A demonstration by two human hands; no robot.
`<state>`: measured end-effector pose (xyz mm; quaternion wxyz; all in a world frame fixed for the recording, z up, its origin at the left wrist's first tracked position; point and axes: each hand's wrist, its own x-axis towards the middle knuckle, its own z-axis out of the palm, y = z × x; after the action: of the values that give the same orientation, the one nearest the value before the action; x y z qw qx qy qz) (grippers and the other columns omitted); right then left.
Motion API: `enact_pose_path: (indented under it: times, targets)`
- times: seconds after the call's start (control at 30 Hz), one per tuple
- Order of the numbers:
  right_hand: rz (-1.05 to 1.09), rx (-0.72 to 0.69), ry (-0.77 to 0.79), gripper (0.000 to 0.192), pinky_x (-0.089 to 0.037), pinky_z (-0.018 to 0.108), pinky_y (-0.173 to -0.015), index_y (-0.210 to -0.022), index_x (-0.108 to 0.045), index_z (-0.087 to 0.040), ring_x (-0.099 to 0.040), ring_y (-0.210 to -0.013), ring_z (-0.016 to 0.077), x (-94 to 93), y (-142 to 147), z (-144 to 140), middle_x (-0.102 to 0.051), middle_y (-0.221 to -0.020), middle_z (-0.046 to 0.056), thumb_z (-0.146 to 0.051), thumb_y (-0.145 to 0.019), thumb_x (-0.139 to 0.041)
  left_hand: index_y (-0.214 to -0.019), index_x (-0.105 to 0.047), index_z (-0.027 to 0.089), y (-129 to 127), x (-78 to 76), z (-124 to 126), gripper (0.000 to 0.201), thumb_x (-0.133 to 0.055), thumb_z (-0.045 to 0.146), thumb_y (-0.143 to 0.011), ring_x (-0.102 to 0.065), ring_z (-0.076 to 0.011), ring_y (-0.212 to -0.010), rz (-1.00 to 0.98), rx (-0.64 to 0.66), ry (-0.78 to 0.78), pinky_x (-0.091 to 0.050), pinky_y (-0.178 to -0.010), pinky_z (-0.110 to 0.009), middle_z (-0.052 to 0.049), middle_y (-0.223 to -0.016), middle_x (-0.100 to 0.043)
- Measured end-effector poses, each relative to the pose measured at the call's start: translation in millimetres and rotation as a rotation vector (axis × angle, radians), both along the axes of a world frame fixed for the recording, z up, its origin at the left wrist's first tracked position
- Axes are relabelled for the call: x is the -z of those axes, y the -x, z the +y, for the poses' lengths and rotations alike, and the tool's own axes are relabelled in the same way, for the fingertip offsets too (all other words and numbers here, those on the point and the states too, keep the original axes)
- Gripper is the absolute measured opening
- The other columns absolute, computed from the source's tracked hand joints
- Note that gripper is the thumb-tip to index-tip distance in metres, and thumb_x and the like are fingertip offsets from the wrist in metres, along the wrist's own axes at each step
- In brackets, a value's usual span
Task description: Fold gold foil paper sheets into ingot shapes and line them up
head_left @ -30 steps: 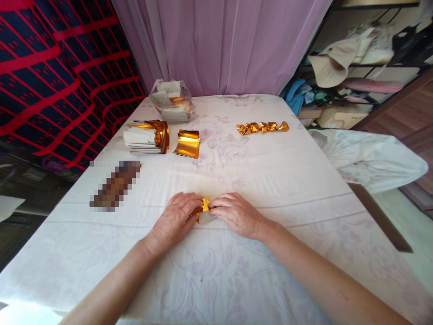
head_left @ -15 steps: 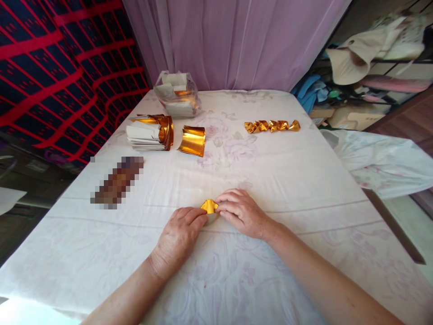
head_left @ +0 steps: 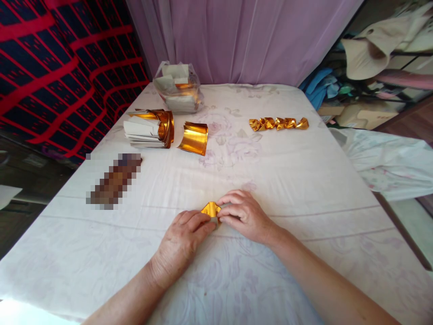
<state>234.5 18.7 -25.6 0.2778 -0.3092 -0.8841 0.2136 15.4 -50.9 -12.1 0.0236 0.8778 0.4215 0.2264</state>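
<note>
A small piece of gold foil paper (head_left: 212,209), partly folded with its pale backing showing at the near side, is held low over the tablecloth. My left hand (head_left: 187,234) grips its left end, thumb and fingers pressed together. On the other end, my right hand (head_left: 246,215) pinches the paper between thumb and fingers. My fingers cover both ends of the piece. Farther off lie a curved stack of gold foil sheets (head_left: 194,138) and a row of folded gold foil pieces (head_left: 279,123).
A thicker bundle of foil paper (head_left: 145,131) lies at the left, with a clear plastic bag of paper (head_left: 179,90) behind it. A pixelated brown object (head_left: 115,183) rests on the left side of the floral tablecloth (head_left: 304,180). Shelves with a pale hat (head_left: 367,49) stand at right.
The left thumb has shifted inward to the near edge of the foil paper, and more pale backing shows there. The view has moved slightly.
</note>
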Motion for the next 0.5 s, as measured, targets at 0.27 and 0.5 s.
enact_pose_path:
  times: [0.27, 0.5]
  targets:
    - [-0.024, -0.014, 0.026, 0.009, -0.044, 0.04, -0.087, -0.087, -0.073, -0.026, -0.062, -0.099, 0.0205, -2.9, -1.2, -1.7, -0.072, -0.103, 0.002, -0.02, -0.088, -0.067, -0.124, -0.061, 0.024, 2.6, 3.0, 0.3, 0.032, -0.049, 0.012, -0.096, -0.063, -0.0209, -0.099, 0.051, 0.049, 0.02, -0.054, -0.083, -0.038, -0.005, -0.107, -0.069]
    - [-0.045, 0.018, 0.078, 0.007, -0.043, 0.045, -0.094, -0.085, -0.067, -0.021, -0.058, -0.109, 0.0237, -9.0, -1.5, -8.8, -0.068, -0.114, 0.006, -0.016, -0.088, -0.062, -0.128, -0.058, 0.023, 3.1, 4.1, -0.1, 0.035, -0.05, 0.012, -0.096, -0.063, -0.0216, -0.099, 0.059, 0.051, -0.006, -0.054, -0.082, -0.038, -0.005, -0.108, -0.069]
